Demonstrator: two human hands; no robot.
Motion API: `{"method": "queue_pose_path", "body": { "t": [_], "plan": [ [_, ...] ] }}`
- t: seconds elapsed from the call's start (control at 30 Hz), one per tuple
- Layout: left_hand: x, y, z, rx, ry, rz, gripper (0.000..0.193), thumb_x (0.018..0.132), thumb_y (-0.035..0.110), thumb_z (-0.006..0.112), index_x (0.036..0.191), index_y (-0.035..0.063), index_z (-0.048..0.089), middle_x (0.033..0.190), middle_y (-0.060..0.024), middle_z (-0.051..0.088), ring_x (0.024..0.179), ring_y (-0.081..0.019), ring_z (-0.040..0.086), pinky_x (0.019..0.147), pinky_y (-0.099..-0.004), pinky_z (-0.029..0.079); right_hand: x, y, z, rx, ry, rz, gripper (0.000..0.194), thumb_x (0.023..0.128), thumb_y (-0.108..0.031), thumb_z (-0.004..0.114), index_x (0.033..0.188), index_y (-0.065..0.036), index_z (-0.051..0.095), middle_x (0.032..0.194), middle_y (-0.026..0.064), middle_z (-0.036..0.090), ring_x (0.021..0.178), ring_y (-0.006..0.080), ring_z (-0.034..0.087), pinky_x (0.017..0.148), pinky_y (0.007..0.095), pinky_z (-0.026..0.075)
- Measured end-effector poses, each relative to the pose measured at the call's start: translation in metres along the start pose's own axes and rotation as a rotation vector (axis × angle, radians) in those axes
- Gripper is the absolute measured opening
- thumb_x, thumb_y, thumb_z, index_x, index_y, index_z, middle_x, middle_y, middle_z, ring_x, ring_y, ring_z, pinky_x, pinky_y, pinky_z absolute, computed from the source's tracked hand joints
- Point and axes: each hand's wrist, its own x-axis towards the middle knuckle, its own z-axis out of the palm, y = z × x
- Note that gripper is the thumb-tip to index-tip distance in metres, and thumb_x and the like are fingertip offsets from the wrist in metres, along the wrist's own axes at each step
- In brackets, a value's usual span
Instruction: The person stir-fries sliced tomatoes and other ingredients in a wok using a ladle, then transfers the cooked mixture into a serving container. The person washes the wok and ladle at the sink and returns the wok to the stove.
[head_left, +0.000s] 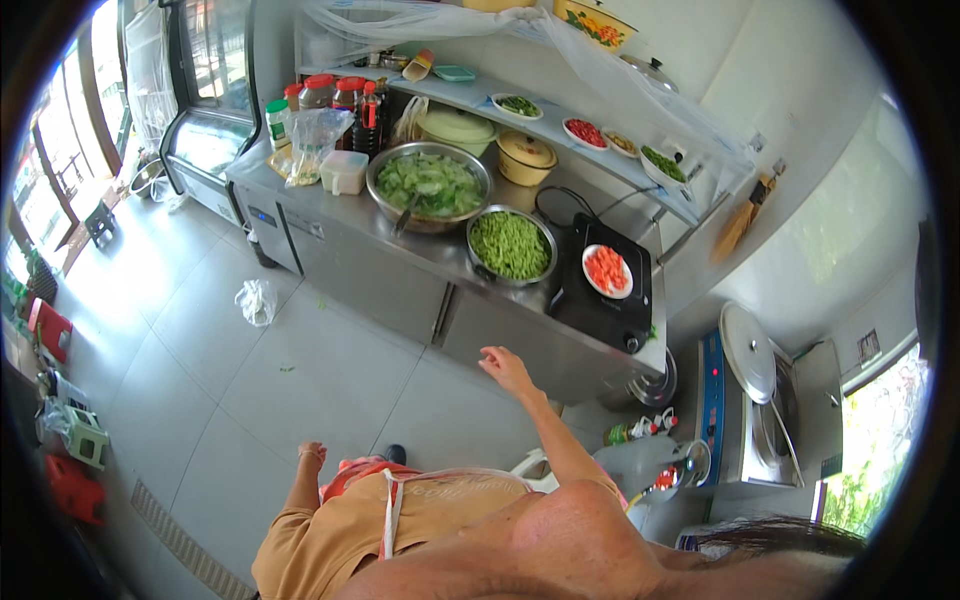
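Note:
My right hand (505, 367) is stretched out before the stainless-steel counter (360, 262), with bent fingers and nothing visible in it. My left hand (313, 450) hangs low at my side above the floor, too small in view to show its fingers clearly. On the counter, a metal bowl of chopped green vegetable pieces (512, 246) is nearest to my right hand. Right of it, a white plate of diced red pieces (609, 270) rests on a black induction cooker (636, 319). A larger steel basin (375, 196) holds leafy greens in liquid, with a utensil handle leaning on its rim.
Lidded pots, sauce bottles (367, 124) and jars line the counter's back. Small dishes, including red chopped peppers (585, 133), stand on the shelf (480, 94). A gas cylinder (637, 461) and a cooking unit (750, 442) are at right. A plastic bag (256, 302) lies on the tiles.

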Motion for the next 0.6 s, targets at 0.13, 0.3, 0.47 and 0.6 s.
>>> {"method": "queue_pose_path", "body": {
  "t": [0.13,0.3,0.47,0.6],
  "plan": [
    [0.001,0.051,0.044,0.156,0.031,-0.154,0.005,0.078,0.007,0.056,0.081,0.0039,0.054,0.059,-0.0108,0.054,0.040,-0.0141,0.042,0.033,-0.0234,0.034,0.094,0.002,-0.045,0.073,0.086,0.014,0.029,0.079,-0.024,0.061,0.103,-0.008,0.056,0.080,0.0074,0.057,0.070,0.0190,0.056,0.063,0.0295,0.046],
    [0.000,0.079,0.132,0.245,-0.109,-0.079,0.006,0.078,0.008,0.057,0.081,0.0036,0.054,0.059,-0.0115,0.056,0.040,-0.0147,0.046,0.034,-0.0245,0.036,0.241,0.023,-0.138,-0.135,0.314,-0.161,0.034,0.078,-0.022,0.062,0.106,-0.004,0.055,0.080,0.0112,0.057,0.071,0.0243,0.058,0.065,0.0340,0.045],
    [0.006,0.089,0.188,0.168,-0.123,-0.074,0.010,0.076,0.006,0.058,0.084,0.0032,0.053,0.061,-0.0137,0.058,0.043,-0.0177,0.050,0.035,-0.0272,0.038,0.421,0.043,-0.231,-0.255,0.451,-0.211,0.048,0.075,-0.022,0.064,0.117,-0.006,0.048,0.090,0.0162,0.054,0.075,0.0298,0.057,0.066,0.0381,0.045],
    [0.011,0.117,0.203,0.209,-0.040,-0.082,0.009,0.076,0.004,0.056,0.084,0.0017,0.053,0.061,-0.0152,0.058,0.042,-0.0188,0.050,0.035,-0.0274,0.038,0.560,0.058,-0.270,-0.448,0.472,-0.089,0.065,0.072,-0.039,0.064,0.124,-0.007,0.041,0.105,0.0242,0.050,0.094,0.0381,0.053,0.076,0.0418,0.044]
  ]
}}
